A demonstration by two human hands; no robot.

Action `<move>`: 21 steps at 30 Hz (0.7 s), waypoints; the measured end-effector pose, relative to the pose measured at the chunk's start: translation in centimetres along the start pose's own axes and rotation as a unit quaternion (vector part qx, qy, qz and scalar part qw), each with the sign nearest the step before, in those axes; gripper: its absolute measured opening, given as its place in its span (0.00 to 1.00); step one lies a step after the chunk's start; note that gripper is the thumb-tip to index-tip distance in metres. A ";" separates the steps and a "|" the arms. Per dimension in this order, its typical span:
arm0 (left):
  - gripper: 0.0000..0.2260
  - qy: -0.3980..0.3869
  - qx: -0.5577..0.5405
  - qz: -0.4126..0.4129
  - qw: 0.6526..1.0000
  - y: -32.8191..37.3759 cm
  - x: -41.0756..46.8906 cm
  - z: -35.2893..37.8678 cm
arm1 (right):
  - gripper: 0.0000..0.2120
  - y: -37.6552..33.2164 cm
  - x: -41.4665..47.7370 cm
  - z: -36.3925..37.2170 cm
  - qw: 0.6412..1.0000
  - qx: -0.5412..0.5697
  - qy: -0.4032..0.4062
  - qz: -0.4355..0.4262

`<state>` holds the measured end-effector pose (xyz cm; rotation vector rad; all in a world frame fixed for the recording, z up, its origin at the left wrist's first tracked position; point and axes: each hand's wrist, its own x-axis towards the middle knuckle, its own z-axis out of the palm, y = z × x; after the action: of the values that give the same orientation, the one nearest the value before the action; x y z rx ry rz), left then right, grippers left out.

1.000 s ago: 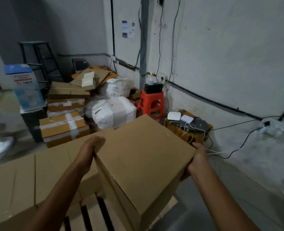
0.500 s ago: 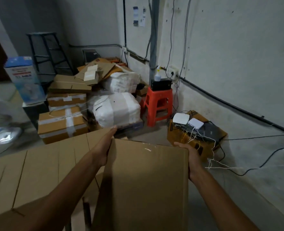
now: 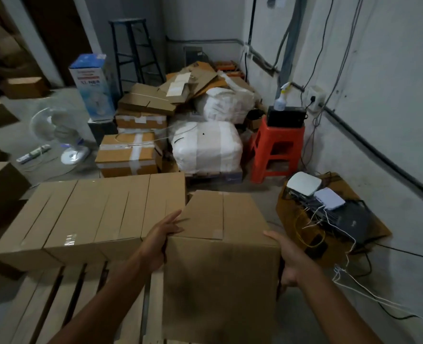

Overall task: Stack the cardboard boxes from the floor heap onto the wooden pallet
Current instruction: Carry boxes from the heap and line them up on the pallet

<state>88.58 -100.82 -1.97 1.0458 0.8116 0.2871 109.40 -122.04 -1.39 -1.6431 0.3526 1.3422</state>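
I carry a plain brown cardboard box [image 3: 220, 269] between both palms, low over the right end of the wooden pallet [image 3: 64, 296]. My left hand [image 3: 160, 234] presses flat against its upper left edge, fingers stretched forward. My right hand [image 3: 289, 259] presses its right side, thumb at the top edge. The box stands just right of a row of several similar boxes [image 3: 93, 214] lined up along the pallet's far side. Whether its bottom touches the slats is hidden.
Behind the row lie taped boxes [image 3: 128, 155], white sacks [image 3: 205, 147] and flattened cardboard. A red stool [image 3: 276, 150] stands by the wall. Routers and cables [image 3: 329, 209] sit on a box at my right. A floor fan [image 3: 56, 135] is at left.
The box has swung from a tilted, raised position down to the pallet's right end beside the row. My hands have stayed on its sides.
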 end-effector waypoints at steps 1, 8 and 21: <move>0.24 0.006 -0.004 0.002 1.000 -0.5 0.7 0.0 | 0.29 -0.8 0.7 -0.3 1.000 -0.019 -0.001 0.013; 0.25 0.050 -0.023 0.042 0.998 -2.1 6.3 0.7 | 0.14 -6.9 5.6 -0.3 0.995 -0.095 0.003 0.032; 0.25 0.085 0.185 0.050 0.978 -6.5 29.2 -2.5 | 0.25 -14.1 28.2 4.2 0.992 -0.105 0.036 -0.059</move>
<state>105.72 -85.78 -21.49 1.4291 0.9924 0.3208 127.01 -102.32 -19.10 -1.8603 0.1574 1.2672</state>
